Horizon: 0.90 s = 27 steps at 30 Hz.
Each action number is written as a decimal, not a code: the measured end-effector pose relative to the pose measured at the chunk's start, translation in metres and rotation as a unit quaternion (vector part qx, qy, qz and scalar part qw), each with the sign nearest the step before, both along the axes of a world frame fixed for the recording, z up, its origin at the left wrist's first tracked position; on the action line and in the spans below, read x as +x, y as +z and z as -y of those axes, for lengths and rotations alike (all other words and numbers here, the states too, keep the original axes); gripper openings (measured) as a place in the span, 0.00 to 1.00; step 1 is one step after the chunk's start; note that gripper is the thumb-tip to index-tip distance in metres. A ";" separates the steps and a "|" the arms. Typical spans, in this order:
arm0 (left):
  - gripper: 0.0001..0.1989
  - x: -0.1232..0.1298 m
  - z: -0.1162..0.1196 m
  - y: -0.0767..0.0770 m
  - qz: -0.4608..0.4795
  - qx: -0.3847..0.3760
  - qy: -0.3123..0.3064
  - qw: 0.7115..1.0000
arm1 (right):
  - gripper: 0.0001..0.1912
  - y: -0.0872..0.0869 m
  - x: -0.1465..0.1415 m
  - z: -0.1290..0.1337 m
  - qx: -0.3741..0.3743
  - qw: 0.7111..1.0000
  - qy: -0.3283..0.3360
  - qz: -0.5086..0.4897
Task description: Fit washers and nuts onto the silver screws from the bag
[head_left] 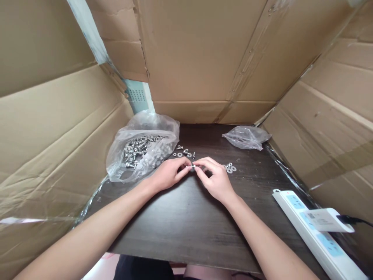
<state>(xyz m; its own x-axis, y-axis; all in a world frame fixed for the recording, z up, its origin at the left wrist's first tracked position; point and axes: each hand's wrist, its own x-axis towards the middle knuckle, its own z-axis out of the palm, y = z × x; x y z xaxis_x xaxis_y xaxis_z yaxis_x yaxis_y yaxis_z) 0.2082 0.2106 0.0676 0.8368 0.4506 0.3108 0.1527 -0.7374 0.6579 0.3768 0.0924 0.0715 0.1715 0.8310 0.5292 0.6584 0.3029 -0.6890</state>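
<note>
Pinching a small silvery metal bolt (192, 166), the left hand (169, 173) and right hand (216, 179) meet. An open, translucent plastic bag (116, 157) holds many silvery bolts (140, 147).

We see dark brown, faintly streaked wood on the table (180, 221); tan cardboard (192, 54) with darker brown creases. We see silvery bolts (136, 149); a white power strip (317, 233) with pale blue panels.
</note>
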 end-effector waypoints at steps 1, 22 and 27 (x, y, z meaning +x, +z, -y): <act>0.11 0.000 0.000 0.000 0.000 0.002 0.000 1.000 | 0.06 -0.001 0.000 0.000 -0.001 1.000 0.001 -0.007; 0.12 -0.002 0.000 0.001 0.000 0.004 -0.012 1.000 | 0.09 0.004 0.002 0.002 0.014 0.999 0.011 0.040; 0.12 -0.002 0.000 0.001 0.004 0.016 -0.007 1.000 | 0.07 0.002 -0.001 0.001 -0.001 0.999 0.004 -0.051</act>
